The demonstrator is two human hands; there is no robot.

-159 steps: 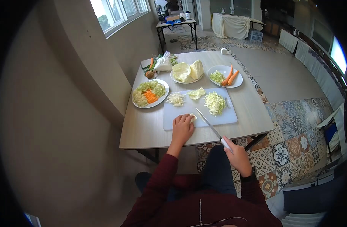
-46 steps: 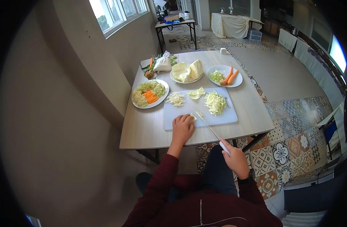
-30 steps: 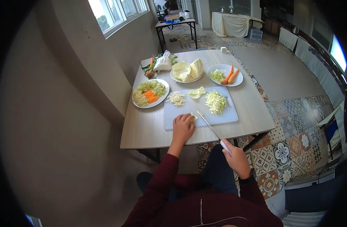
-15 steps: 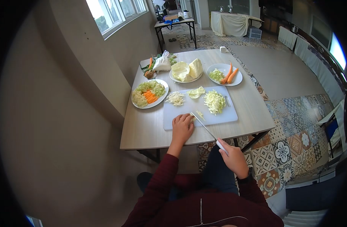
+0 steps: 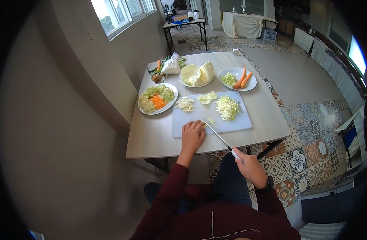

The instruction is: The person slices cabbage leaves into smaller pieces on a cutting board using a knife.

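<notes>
The long metal knife (image 5: 218, 135) shows a grey blade (image 5: 223, 141) and a white handle (image 5: 235, 153). The rectangular white cutting board (image 5: 233, 127) has a slightly bluish tone. The heap of shredded cabbage (image 5: 227, 108) is pale green; the long tapering carrots (image 5: 246, 81) are orange. The square floor tiles (image 5: 298, 161) carry ornamental patterns in blue, brown, black and white.

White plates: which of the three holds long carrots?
The right plate, with long carrots; the left plate holds carrot strips, the middle plate cabbage.

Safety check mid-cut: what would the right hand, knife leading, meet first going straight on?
Most likely the left hand, close by the tip of the knife; depth there is unclear.
</notes>
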